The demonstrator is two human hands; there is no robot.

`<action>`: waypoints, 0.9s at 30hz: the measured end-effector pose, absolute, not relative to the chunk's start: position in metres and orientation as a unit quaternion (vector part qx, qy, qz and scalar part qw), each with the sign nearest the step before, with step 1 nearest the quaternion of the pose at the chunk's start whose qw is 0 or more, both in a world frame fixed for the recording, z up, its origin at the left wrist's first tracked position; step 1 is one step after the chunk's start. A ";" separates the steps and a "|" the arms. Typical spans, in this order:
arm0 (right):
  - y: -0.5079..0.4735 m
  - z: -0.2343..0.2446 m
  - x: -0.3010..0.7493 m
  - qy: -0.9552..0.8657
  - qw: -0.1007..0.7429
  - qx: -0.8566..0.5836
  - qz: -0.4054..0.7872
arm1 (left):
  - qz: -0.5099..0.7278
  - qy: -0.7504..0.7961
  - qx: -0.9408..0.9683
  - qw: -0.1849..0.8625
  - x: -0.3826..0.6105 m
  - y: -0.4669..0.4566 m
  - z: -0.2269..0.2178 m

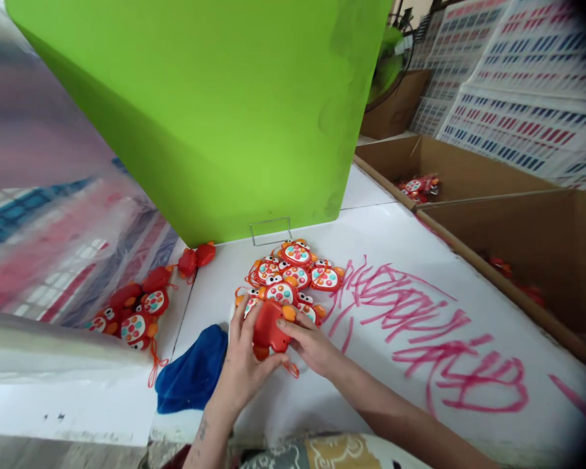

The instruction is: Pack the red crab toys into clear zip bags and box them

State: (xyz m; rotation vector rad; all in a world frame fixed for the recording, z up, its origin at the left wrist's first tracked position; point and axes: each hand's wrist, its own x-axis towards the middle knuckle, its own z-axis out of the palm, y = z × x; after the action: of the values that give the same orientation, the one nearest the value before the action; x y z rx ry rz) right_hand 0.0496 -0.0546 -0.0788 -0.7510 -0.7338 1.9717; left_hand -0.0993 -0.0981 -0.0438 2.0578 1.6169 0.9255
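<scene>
Between both hands I hold a red plastic crab-like toy (269, 326), its plain red back facing up and an orange cord hanging below it. My left hand (247, 352) wraps round its left side, and the fingers of my right hand (306, 335) grip its right side near an orange nub. Just beyond lies a cluster of the same toys (295, 273), face up, with white dotted bellies and goggle eyes. A blue cloth (193, 371) lies crumpled to the left of my left hand.
More red toys (137, 326) lie at the left beside a clear plastic bag (53, 273). A green panel (200, 117) stands at the back, a wire bracket (271, 232) at its foot. Cardboard boxes (498, 215) with bagged toys stand at right. Pink scribbles mark the white table (371, 365).
</scene>
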 end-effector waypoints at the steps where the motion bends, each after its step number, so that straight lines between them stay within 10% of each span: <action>1: -0.053 -0.079 0.052 -0.309 0.453 -0.306 0.779 | 0.352 0.584 0.706 0.189 -0.103 -0.097 -0.045; 11: -0.041 -0.066 0.070 -0.797 0.445 -0.196 0.357 | 0.531 0.486 0.287 0.632 -0.100 -0.088 -0.042; 19: -0.045 -0.066 0.070 -0.540 0.455 -0.304 0.639 | 0.611 0.498 0.268 0.555 -0.076 -0.087 -0.040; 27: -0.041 -0.072 0.073 -0.567 0.431 -0.333 0.618 | 0.547 0.541 0.338 0.542 -0.084 -0.086 -0.037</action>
State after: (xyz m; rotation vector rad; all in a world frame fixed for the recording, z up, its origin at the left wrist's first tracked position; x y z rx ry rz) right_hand 0.0729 -0.0405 -0.0724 -0.8311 -1.4139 1.5406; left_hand -0.0839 -0.0861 -0.0370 0.8034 1.2844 1.2986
